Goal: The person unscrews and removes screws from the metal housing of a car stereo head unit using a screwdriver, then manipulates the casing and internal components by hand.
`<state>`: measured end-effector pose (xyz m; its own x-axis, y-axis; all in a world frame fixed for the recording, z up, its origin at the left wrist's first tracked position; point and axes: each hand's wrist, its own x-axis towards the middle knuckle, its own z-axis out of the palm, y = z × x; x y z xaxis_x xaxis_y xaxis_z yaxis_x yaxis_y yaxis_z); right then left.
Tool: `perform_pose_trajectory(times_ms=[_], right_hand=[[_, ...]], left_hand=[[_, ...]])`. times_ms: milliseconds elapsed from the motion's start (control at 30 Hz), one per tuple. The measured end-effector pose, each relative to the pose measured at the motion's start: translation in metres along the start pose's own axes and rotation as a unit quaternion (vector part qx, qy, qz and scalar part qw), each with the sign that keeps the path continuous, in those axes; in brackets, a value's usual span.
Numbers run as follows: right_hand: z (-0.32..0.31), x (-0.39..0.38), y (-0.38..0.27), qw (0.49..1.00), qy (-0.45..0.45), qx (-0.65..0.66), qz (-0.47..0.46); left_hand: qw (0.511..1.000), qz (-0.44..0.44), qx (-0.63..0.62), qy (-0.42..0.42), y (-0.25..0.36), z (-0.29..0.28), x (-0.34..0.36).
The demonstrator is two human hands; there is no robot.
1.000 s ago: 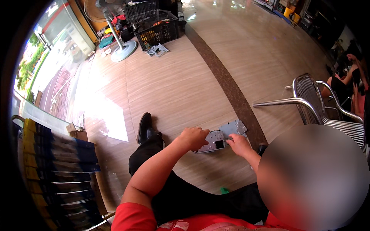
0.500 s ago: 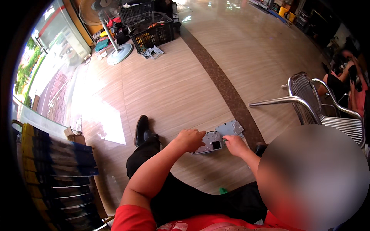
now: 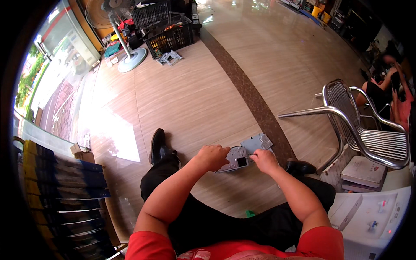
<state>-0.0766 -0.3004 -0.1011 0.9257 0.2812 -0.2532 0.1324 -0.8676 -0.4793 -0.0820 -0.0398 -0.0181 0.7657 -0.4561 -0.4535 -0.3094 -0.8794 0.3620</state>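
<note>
Between my knees, low over the floor, is a flat grey metal device casing (image 3: 234, 159) with a square black opening. My left hand (image 3: 212, 157) grips its left end with curled fingers. My right hand (image 3: 265, 161) is closed in a pinch at the casing's right edge; whatever thin thing it may hold is too small to make out. Just behind the right hand, a grey metal plate (image 3: 255, 144) with cut-outs lies against the casing's far side. Whether plate and casing are joined cannot be seen.
A steel-tube chair (image 3: 346, 117) stands right, with a seated person (image 3: 396, 95) beyond. A white dispenser (image 3: 372, 216) with taps is at lower right. Stacked blue-yellow packs (image 3: 69, 186) stand left. Far left are a pedestal fan (image 3: 130, 60), a black crate (image 3: 173, 41) and metal scraps (image 3: 170, 57).
A blurred round patch that covered the lower right is gone, so my right forearm, the dispenser and the boxes show. My right hand has shifted slightly; the left keeps its grip.
</note>
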Motion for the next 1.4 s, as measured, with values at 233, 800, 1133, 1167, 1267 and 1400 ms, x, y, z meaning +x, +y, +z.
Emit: perform_pose_trajectory(times_ms=[233,800,1133,1167,1267,1400], right_hand=[[0.009,-0.002,0.007,0.992,0.053,0.037,-0.107],[-0.002,-0.001,-0.001,1.0,0.001,0.019,-0.009],[0.008,0.0,0.007,0.992,0.016,0.052,-0.11],[0.009,0.001,0.008,0.992,0.012,0.052,-0.11],[0.007,0.001,0.008,0.995,0.012,0.057,-0.085],[0.004,0.0,0.004,0.998,0.028,0.048,-0.018]], left_hand=[[1.0,-0.001,-0.002,-0.003,0.002,-0.001,0.0],[1.0,0.008,0.005,0.004,0.003,0.002,-0.001],[1.0,0.009,0.003,0.0,0.003,0.002,0.0],[1.0,0.009,0.004,0.0,0.003,0.002,0.0],[1.0,0.011,0.005,0.0,0.003,0.003,0.001],[1.0,0.002,0.006,-0.004,0.004,0.003,0.001]])
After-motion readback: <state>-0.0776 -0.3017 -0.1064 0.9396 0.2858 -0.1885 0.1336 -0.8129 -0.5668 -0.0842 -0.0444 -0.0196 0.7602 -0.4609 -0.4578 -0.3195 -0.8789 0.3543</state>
